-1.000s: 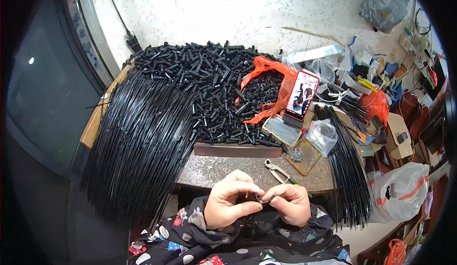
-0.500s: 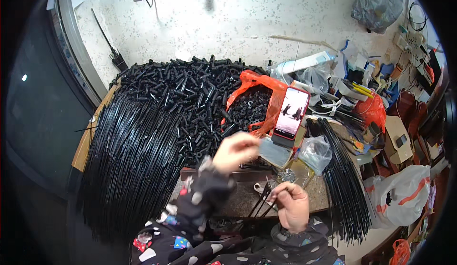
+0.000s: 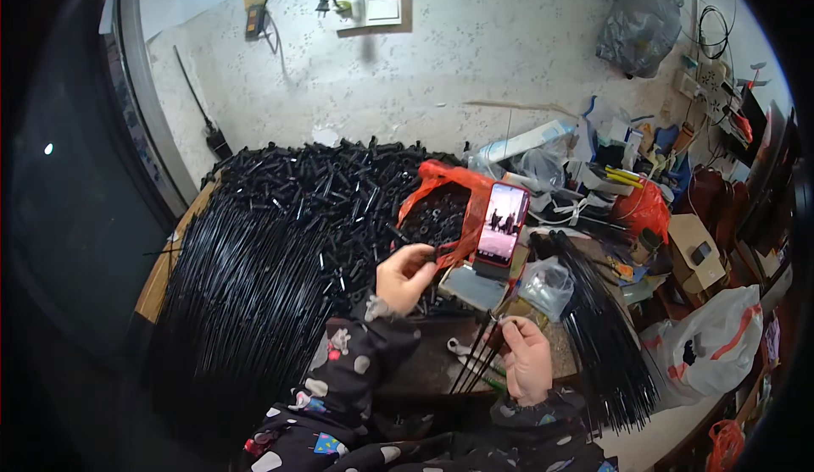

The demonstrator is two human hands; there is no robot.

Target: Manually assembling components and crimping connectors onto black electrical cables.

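My left hand (image 3: 405, 280) is closed in a pinch beside the red plastic bag (image 3: 409, 205), with a small black piece at its fingertips. Inside the bag lie many small black ring-like parts (image 3: 437, 218). My right hand (image 3: 529, 362) is closed at the table's front, fingertips together at the upper ends of a few thin black rods (image 3: 475, 360). Fingers partly hide where the rods are gripped. Under the rods lies a hand tool (image 3: 462, 349) with light metal jaws and a green handle. A phone (image 3: 500, 226) in a red case stands behind, showing a picture.
A heap of short black tubes (image 3: 297, 175) covers the table's back. Long black rods lie in a big bundle (image 3: 237, 294) at left and a smaller one (image 3: 598, 336) at right. A clear bag (image 3: 545, 288) sits beside the phone; a white bag (image 3: 712, 345) is at far right.
My left hand has stopped blurring and now pinches a small black piece by the red bag. The right hand stays near the rods. The whole view has shifted, showing more wall.
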